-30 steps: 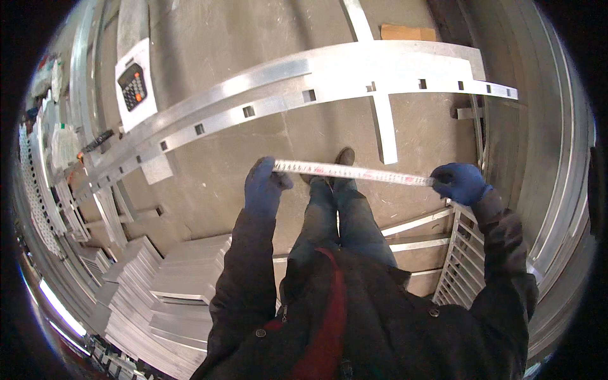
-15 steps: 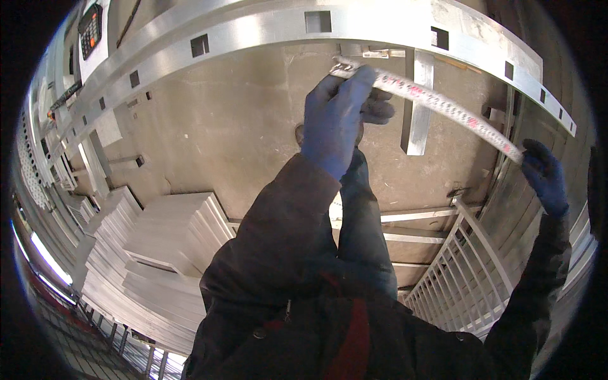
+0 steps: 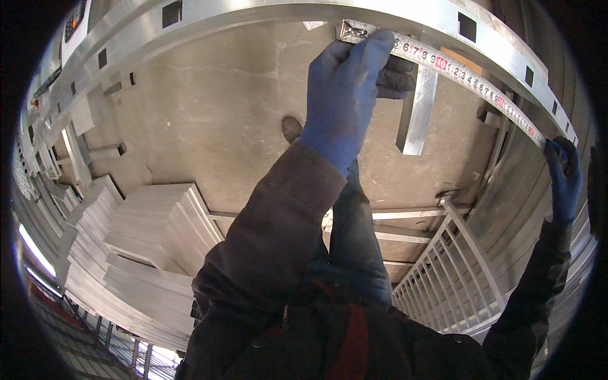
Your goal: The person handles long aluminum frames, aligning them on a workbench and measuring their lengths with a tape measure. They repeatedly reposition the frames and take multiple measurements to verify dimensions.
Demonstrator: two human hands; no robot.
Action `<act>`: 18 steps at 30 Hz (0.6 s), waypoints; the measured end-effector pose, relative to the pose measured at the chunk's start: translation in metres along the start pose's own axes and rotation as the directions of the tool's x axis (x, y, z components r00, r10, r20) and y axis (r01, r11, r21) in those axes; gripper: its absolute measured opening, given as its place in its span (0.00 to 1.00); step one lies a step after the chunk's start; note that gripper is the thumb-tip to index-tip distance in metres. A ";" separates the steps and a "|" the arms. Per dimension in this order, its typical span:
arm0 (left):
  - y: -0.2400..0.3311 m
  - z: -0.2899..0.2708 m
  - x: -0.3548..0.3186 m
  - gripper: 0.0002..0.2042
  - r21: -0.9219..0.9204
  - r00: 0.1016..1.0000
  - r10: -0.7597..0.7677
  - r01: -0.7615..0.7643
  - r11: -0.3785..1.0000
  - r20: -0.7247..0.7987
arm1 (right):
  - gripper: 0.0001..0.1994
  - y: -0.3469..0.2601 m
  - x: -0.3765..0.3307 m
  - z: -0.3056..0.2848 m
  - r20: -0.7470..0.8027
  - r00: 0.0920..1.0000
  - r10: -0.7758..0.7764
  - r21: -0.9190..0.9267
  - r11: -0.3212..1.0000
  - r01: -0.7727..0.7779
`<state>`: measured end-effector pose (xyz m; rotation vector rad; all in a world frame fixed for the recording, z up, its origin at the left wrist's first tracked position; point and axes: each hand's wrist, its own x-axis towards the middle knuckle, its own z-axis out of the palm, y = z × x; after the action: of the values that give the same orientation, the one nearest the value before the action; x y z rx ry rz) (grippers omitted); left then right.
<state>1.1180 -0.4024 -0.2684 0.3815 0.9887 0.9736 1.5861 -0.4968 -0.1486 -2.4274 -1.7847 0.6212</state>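
A white tape measure blade (image 3: 465, 75) with black and red figures stretches between my two gloved hands, along the near edge of a long metal profile (image 3: 405, 16) with square cut-outs. Near the blade's metal hook end, my left hand (image 3: 351, 88), in a blue glove, pinches it between thumb and fingers. Out at the right, my right hand (image 3: 563, 174) is closed where the other end of the blade runs in; the tape's case is hidden by the glove. The blade lies close to the profile; whether it touches all along, I cannot tell.
Below the profile a short square metal tube (image 3: 417, 117) points toward me. Pale flat panels (image 3: 155, 221) are stacked at the left. A white barred frame (image 3: 453, 272) stands at the lower right. My shoe (image 3: 291, 128) is on the concrete floor (image 3: 221, 114).
Both hands have shifted the tape up and to the right, against the profile's edge. The view has moved a little, and the blade is now sharper.
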 end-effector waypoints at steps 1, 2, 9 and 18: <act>-0.001 -0.002 0.001 0.16 -0.001 1.000 -0.002 0.002 1.000 0.007 | 0.20 -0.001 0.000 0.002 -0.009 1.000 -0.022 0.029 0.999 0.022; -0.001 -0.003 0.003 0.16 -0.003 1.000 0.004 -0.004 1.000 0.014 | 0.20 -0.001 0.001 0.003 -0.017 0.999 -0.039 0.053 0.998 0.039; 0.003 -0.009 0.010 0.15 -0.041 1.000 -0.004 0.005 0.999 0.004 | 0.21 -0.012 0.003 0.008 -0.012 0.998 0.069 0.074 0.995 -0.068; 0.006 -0.004 0.009 0.18 -0.051 0.998 -0.052 0.050 0.997 -0.031 | 0.19 -0.028 0.009 0.009 -0.002 0.995 0.101 0.164 0.981 -0.100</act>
<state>1.1136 -0.3925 -0.2712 0.2981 0.9970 0.9588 1.5601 -0.4813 -0.1518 -2.4163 -1.5480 0.7311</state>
